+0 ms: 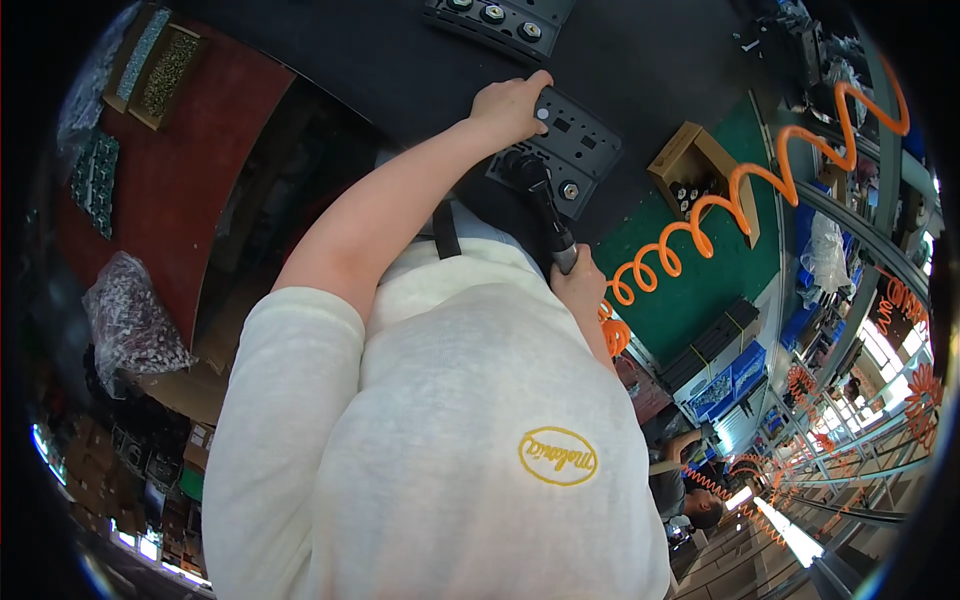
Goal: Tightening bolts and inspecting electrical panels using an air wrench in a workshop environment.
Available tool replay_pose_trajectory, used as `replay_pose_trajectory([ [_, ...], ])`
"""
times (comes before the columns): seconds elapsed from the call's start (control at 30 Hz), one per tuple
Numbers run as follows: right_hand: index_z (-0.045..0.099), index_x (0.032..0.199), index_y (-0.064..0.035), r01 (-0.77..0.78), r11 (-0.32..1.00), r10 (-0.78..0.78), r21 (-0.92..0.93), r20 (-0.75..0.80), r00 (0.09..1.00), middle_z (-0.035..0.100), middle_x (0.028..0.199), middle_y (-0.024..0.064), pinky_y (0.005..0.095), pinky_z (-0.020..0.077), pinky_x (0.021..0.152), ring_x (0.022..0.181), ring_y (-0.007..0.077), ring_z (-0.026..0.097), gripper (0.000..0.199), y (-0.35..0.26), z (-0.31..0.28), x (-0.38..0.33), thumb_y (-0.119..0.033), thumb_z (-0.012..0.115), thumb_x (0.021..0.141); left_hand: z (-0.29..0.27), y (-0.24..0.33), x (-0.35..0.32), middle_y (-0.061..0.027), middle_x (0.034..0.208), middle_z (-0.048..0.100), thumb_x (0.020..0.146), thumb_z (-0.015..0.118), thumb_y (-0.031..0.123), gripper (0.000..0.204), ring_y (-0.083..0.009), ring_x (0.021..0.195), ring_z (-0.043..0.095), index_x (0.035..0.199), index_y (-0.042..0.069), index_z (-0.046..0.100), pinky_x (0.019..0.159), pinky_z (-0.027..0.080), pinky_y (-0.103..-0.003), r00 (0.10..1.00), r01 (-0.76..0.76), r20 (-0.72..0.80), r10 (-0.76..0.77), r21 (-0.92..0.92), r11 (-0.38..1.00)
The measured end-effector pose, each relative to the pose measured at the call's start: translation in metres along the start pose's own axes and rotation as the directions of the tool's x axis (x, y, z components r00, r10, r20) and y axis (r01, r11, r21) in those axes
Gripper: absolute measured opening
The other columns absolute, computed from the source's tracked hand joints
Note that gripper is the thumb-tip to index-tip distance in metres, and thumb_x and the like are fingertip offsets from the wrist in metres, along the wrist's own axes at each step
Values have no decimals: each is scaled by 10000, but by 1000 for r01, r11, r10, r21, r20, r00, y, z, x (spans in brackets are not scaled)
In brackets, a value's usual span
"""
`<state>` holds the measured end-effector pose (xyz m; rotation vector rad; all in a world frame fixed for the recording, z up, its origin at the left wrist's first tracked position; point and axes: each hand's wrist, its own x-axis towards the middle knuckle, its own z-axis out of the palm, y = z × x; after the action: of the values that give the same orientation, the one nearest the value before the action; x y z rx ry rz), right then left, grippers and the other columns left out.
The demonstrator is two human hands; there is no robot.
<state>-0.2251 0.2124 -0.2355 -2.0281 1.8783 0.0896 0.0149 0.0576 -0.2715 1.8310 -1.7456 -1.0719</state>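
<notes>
Preventing twist, I'd guess: left hand (514,108) grips a flat black rectangular panel (574,152) by its corner while right hand (580,284) clutches a long black tool (545,206) above.

head cam | left fisheye | looks down | close over shirt (450,420)

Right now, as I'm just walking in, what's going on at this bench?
A person in a white shirt is working on a black panel. The left hand is at the panel's edge, while the right hand grips a black tool, its angled head over the panel; whether it touches is unclear. Another black panel lies farther away, and a cardboard box of parts sits to the right.
</notes>
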Motion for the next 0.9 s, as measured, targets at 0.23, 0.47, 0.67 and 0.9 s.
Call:
replay_pose_trajectory([
  [0.23,554,933,-52,-58,966,67,251,-28,997,631,787,219,453,489,635,743,407,623,270,-5,-12,-7,-165,663,712,-24,-4,-8,-161,1003,634,708,757,166,522,-360,958,611,1141,103,474,806,488,-434,995,56,90,-36,-236,970],
  [0.47,534,870,-5,-204,708,268,676,11,963,607,716,40,248,462,578,594,104,583,179,-48,-82,12,-52,688,791,-95,-25,-32,-152,1001,620,757,698,87,445,-273,956,617,1142,52,478,813,483,-379,999,48,14,-50,-593,804],
  [0.67,543,890,-18,-70,668,233,741,-119,965,606,726,39,242,462,588,628,95,578,156,-51,-77,45,-49,666,799,-241,-89,4,-118,1036,601,776,693,11,465,-207,890,616,1189,5,480,737,528,-332,730,-24,-428,-532,-795,606],
  [0.9,544,906,-16,-216,577,285,788,54,957,601,723,43,253,461,591,632,115,586,166,-75,-61,62,-50,651,784,-365,-221,62,-98,1019,615,769,707,-20,458,-222,847,638,1176,20,502,677,566,-397,551,-10,-421,-721,-867,499],
])
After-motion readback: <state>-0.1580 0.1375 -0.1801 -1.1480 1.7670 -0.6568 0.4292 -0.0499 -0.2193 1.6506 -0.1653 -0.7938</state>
